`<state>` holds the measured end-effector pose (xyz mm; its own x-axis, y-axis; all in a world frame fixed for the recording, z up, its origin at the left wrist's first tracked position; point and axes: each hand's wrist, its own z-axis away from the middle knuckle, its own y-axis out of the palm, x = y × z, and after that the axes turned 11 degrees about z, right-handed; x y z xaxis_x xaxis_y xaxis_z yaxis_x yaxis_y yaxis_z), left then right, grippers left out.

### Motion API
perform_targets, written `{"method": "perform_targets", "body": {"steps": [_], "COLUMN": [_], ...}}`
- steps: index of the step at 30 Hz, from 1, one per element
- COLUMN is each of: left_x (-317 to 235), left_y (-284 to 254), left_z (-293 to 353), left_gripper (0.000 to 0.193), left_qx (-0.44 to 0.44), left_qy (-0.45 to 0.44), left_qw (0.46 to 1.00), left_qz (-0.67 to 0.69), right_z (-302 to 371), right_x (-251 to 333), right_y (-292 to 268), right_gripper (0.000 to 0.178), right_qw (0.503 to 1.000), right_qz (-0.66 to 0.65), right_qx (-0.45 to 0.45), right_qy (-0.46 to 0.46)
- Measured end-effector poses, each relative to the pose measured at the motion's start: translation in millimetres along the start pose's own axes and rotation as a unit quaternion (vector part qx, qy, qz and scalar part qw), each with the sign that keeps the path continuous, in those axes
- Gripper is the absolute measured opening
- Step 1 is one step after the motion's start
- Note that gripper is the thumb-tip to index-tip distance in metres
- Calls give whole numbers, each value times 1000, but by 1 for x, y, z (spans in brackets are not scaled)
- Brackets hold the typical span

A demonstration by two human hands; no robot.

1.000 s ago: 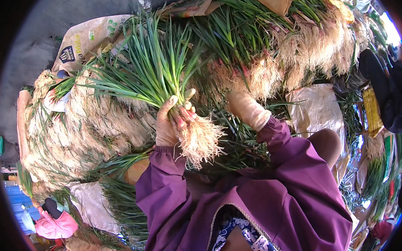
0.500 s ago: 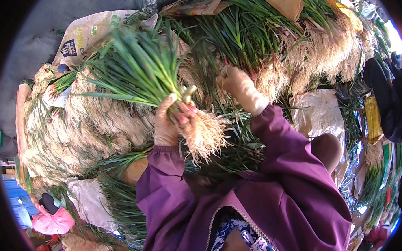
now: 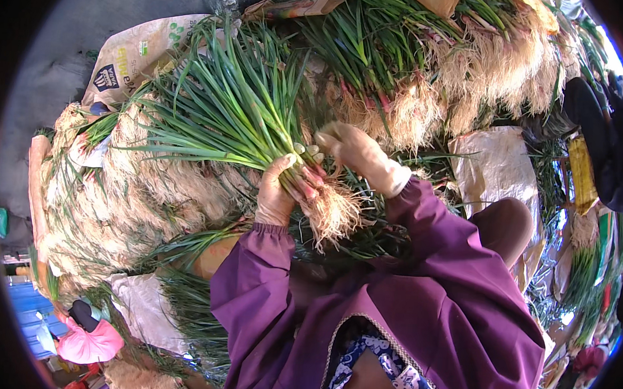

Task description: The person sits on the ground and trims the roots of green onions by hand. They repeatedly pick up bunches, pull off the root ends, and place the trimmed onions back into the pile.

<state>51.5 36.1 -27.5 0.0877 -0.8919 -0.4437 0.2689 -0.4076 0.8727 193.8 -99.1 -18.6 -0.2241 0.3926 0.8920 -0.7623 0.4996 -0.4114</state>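
well to the left of the left hand, and nearer the body than it, a person in a pink top bends over. between that person and the hands spreads a broad heap of pale-rooted bunches, green leaves showing among the roots. beyond this heap, forward and left of the left hand, a printed paper sack lies at its edge. closer to the body than the left hand, on its left side, is a crumpled white sack, with long dark green leaves just beside it.

the left hand is closed round the stems of a green onion bunch, thumb on the near side, fingertips curling over the far side. the bunch's leaves fan forward and left of this hand; its reddish stem bases and pale roots stick out to the right.

just right of the left hand's fingertips is the right hand, fingers bent and partly curled; whether it holds anything, or touches the bunch, i cannot tell. forward and right of it, more bunches lie piled, roots toward the hands. right of the right forearm lies a pale sack.
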Motion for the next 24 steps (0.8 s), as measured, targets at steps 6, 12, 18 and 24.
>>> {"method": "perform_targets", "body": {"steps": [6, 12, 18, 24], "left_x": [-2, 1, 2, 3], "left_y": [2, 15, 20, 19], "left_z": [2, 1, 4, -1], "left_gripper": [35, 41, 42, 39], "left_qx": [-116, -81, -96, -78], "left_qy": [33, 74, 78, 100], "left_qw": [992, 994, 990, 989], "left_qz": [-29, -27, -70, -79], "right_z": [-24, -25, -36, -6], "right_x": [34, -7, 12, 6], "right_y": [29, 23, 46, 40], "right_gripper": [26, 22, 16, 9], "right_qw": [974, 816, 944, 812], "right_qz": [167, -578, -327, -572], "right_qx": [-131, -8, -30, 12], "right_qy": [-73, 14, -12, -115]}}
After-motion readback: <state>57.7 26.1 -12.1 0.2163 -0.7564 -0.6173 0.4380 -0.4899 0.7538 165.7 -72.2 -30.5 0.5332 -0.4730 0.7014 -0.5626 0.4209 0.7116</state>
